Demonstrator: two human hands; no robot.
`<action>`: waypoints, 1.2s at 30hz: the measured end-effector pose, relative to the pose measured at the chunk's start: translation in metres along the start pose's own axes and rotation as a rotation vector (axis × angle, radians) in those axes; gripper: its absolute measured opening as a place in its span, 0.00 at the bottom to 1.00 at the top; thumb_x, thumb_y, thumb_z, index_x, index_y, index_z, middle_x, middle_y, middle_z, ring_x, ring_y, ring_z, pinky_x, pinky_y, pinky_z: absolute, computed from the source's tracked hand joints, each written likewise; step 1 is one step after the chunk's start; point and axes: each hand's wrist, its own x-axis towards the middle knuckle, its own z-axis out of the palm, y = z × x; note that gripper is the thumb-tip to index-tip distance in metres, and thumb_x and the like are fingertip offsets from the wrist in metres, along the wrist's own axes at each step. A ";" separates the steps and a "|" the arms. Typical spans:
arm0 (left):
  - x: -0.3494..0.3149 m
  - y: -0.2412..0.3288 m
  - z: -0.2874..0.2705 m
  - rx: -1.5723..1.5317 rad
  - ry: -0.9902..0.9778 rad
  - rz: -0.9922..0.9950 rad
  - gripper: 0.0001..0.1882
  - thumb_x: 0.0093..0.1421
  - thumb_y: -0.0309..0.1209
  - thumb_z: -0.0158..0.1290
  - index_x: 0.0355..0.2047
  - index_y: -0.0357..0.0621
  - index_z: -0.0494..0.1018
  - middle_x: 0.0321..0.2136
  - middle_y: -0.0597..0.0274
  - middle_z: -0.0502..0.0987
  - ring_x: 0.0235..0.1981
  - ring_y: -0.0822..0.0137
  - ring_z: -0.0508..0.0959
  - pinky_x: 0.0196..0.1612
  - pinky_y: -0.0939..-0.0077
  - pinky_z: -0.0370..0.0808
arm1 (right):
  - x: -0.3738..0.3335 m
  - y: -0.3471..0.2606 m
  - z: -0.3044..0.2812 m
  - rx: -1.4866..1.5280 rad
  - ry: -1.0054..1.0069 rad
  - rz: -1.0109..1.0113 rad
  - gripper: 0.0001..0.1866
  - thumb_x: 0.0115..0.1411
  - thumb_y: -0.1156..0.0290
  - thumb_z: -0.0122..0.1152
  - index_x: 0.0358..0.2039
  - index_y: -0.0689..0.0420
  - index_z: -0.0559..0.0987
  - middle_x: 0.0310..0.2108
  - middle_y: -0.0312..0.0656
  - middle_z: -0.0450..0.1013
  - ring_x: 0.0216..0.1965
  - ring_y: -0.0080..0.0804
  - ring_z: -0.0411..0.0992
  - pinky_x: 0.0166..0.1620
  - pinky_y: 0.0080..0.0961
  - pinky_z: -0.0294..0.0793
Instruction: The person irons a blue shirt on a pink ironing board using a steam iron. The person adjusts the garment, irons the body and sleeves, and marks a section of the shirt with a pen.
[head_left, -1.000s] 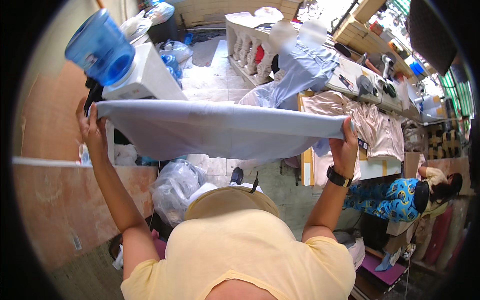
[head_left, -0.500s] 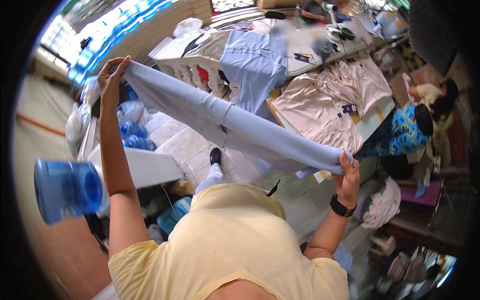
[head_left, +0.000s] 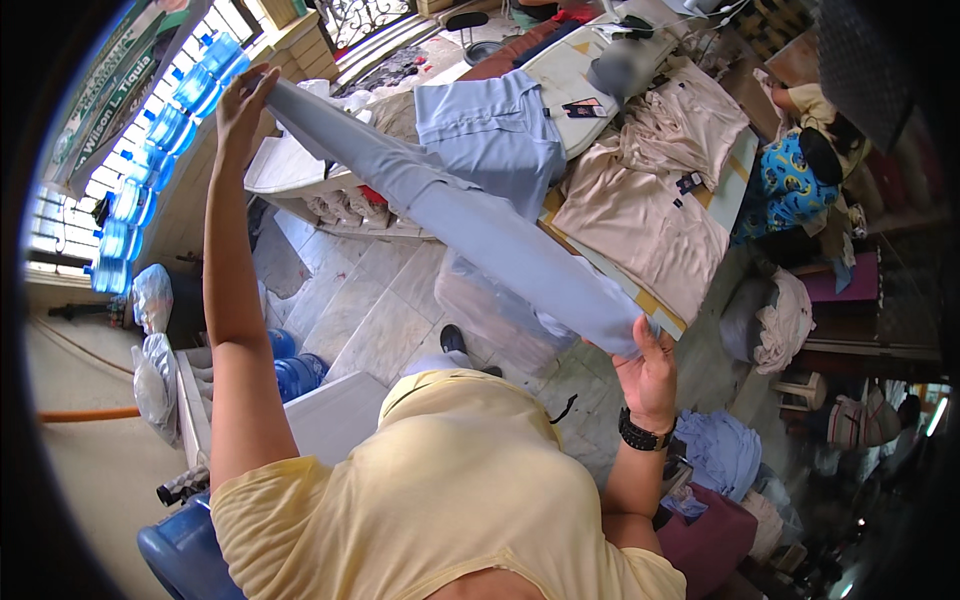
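A light blue-grey piece of cloth [head_left: 490, 235], perhaps a garment, stretches slantwise in the air between my hands. My left hand [head_left: 246, 98], raised at the upper left, pinches its far end. Lower and to the right, my right hand [head_left: 645, 372] grips the other end between thumb and fingers; a dark watch sits on that wrist. The cloth sags in folds, so its full shape cannot be made out. Beyond it, a light blue shirt [head_left: 490, 130] lies over a table's edge. Beige shirts [head_left: 650, 220] with dark tags are spread to the right of it.
The beige shirts rest on a board [head_left: 745, 165] at the right. Blue water jugs [head_left: 130, 205] line the window, and others [head_left: 300, 375] stand on the tiled floor. A clear plastic bag [head_left: 490, 310] lies below the cloth. Another person [head_left: 800, 175] is at the right.
My view has turned and moved closer to the tables. My left hand is higher in the picture, my right hand further left, and the cloth between them slants more steeply. Both hands keep hold.
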 end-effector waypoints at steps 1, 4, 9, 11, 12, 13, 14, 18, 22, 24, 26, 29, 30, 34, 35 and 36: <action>0.015 0.001 0.001 0.153 0.007 0.114 0.31 0.54 0.47 0.64 0.51 0.39 0.74 0.40 0.56 0.78 0.39 0.67 0.78 0.43 0.73 0.74 | 0.001 0.002 0.006 0.015 -0.007 -0.001 0.13 0.67 0.64 0.53 0.45 0.59 0.79 0.46 0.42 0.77 0.47 0.36 0.76 0.50 0.43 0.77; 0.057 0.002 0.025 0.381 0.009 0.204 0.34 0.51 0.49 0.65 0.52 0.41 0.74 0.41 0.52 0.78 0.39 0.63 0.78 0.45 0.70 0.74 | -0.001 -0.007 0.031 0.024 -0.018 -0.083 0.14 0.68 0.65 0.52 0.46 0.59 0.79 0.48 0.41 0.76 0.50 0.34 0.74 0.53 0.37 0.73; 0.160 0.003 0.094 0.392 -0.021 0.389 0.32 0.50 0.44 0.66 0.53 0.41 0.73 0.42 0.48 0.78 0.41 0.59 0.80 0.46 0.68 0.76 | 0.037 0.005 0.041 0.093 0.014 -0.126 0.14 0.68 0.64 0.51 0.45 0.61 0.78 0.48 0.39 0.76 0.51 0.31 0.73 0.57 0.32 0.68; 0.189 0.013 0.146 0.284 -0.148 0.304 0.32 0.50 0.41 0.66 0.53 0.40 0.73 0.41 0.48 0.79 0.41 0.59 0.80 0.45 0.68 0.77 | 0.059 0.015 0.038 0.101 0.079 -0.152 0.14 0.68 0.64 0.52 0.44 0.61 0.79 0.47 0.38 0.76 0.51 0.29 0.72 0.58 0.31 0.66; 0.204 0.021 0.170 0.236 -0.210 0.264 0.32 0.50 0.40 0.67 0.53 0.40 0.73 0.41 0.48 0.79 0.41 0.59 0.80 0.44 0.68 0.77 | 0.069 0.015 0.040 0.103 0.112 -0.190 0.14 0.68 0.64 0.52 0.44 0.60 0.79 0.47 0.38 0.76 0.51 0.28 0.72 0.58 0.31 0.66; 0.237 0.006 0.185 0.132 -0.281 0.255 0.34 0.48 0.39 0.67 0.54 0.39 0.72 0.42 0.47 0.79 0.40 0.60 0.80 0.44 0.68 0.78 | 0.082 0.018 0.046 0.115 0.127 -0.214 0.13 0.68 0.64 0.52 0.43 0.60 0.79 0.47 0.38 0.76 0.51 0.28 0.72 0.58 0.31 0.66; 0.250 0.008 0.210 0.135 -0.281 0.298 0.35 0.48 0.39 0.68 0.55 0.39 0.72 0.42 0.47 0.79 0.40 0.60 0.80 0.44 0.68 0.78 | 0.093 0.022 0.052 0.123 0.162 -0.235 0.13 0.68 0.65 0.53 0.43 0.60 0.79 0.47 0.38 0.76 0.51 0.28 0.71 0.58 0.30 0.66; 0.282 0.034 0.301 0.132 -0.259 0.455 0.37 0.48 0.34 0.69 0.57 0.34 0.68 0.41 0.48 0.79 0.39 0.59 0.80 0.44 0.70 0.78 | 0.133 0.017 0.055 0.095 0.312 -0.365 0.14 0.67 0.63 0.54 0.44 0.60 0.78 0.47 0.39 0.76 0.51 0.28 0.72 0.57 0.32 0.66; 0.319 0.045 0.333 -0.070 -0.299 0.453 0.36 0.50 0.32 0.67 0.58 0.36 0.66 0.43 0.49 0.78 0.41 0.59 0.80 0.44 0.71 0.77 | 0.154 0.002 0.067 0.039 0.407 -0.509 0.17 0.68 0.63 0.52 0.49 0.62 0.75 0.50 0.40 0.74 0.54 0.30 0.70 0.61 0.32 0.62; 0.336 0.032 0.340 -0.289 -0.372 0.377 0.36 0.51 0.31 0.66 0.58 0.37 0.65 0.44 0.49 0.77 0.41 0.59 0.79 0.45 0.71 0.77 | 0.160 0.009 0.068 0.000 0.459 -0.588 0.18 0.68 0.63 0.52 0.51 0.63 0.74 0.52 0.41 0.72 0.56 0.30 0.68 0.62 0.33 0.60; 0.353 0.009 0.347 -0.494 -0.442 0.278 0.36 0.52 0.30 0.65 0.59 0.38 0.64 0.45 0.50 0.77 0.42 0.59 0.79 0.45 0.72 0.76 | 0.163 0.020 0.088 -0.083 0.541 -0.545 0.12 0.66 0.61 0.56 0.40 0.58 0.75 0.43 0.34 0.69 0.45 0.23 0.64 0.50 0.27 0.58; 0.330 -0.040 0.353 -0.672 -0.498 0.092 0.35 0.52 0.25 0.65 0.59 0.32 0.63 0.46 0.49 0.75 0.43 0.61 0.78 0.43 0.75 0.77 | 0.165 0.069 0.096 -0.216 0.644 -0.380 0.13 0.65 0.58 0.58 0.28 0.53 0.75 0.30 0.26 0.67 0.32 0.15 0.61 0.36 0.20 0.57; 0.311 -0.054 0.351 -0.710 -0.496 0.026 0.35 0.51 0.21 0.65 0.58 0.26 0.63 0.47 0.47 0.74 0.44 0.63 0.78 0.41 0.77 0.77 | 0.164 0.094 0.094 -0.268 0.649 -0.311 0.14 0.65 0.57 0.58 0.28 0.53 0.75 0.29 0.26 0.67 0.32 0.15 0.61 0.36 0.19 0.58; 0.267 -0.177 0.348 -0.750 -0.629 -0.209 0.28 0.49 0.20 0.62 0.51 0.26 0.69 0.45 0.54 0.77 0.40 0.66 0.77 0.40 0.78 0.73 | 0.170 0.207 0.091 -0.390 0.564 -0.033 0.16 0.65 0.54 0.58 0.26 0.52 0.76 0.25 0.24 0.67 0.29 0.13 0.62 0.34 0.16 0.61; 0.256 -0.214 0.345 -0.624 -0.639 -0.226 0.23 0.50 0.21 0.60 0.48 0.28 0.72 0.40 0.55 0.78 0.40 0.66 0.77 0.42 0.78 0.72 | 0.174 0.230 0.095 -0.375 0.535 0.024 0.17 0.65 0.54 0.58 0.26 0.52 0.76 0.23 0.23 0.67 0.28 0.12 0.63 0.34 0.16 0.61; 0.266 -0.280 0.330 -0.583 -0.625 -0.263 0.22 0.50 0.22 0.60 0.46 0.29 0.72 0.40 0.54 0.77 0.40 0.65 0.77 0.43 0.75 0.73 | 0.184 0.247 0.102 -0.232 0.485 0.111 0.16 0.65 0.53 0.57 0.30 0.53 0.78 0.26 0.24 0.70 0.30 0.14 0.66 0.37 0.16 0.64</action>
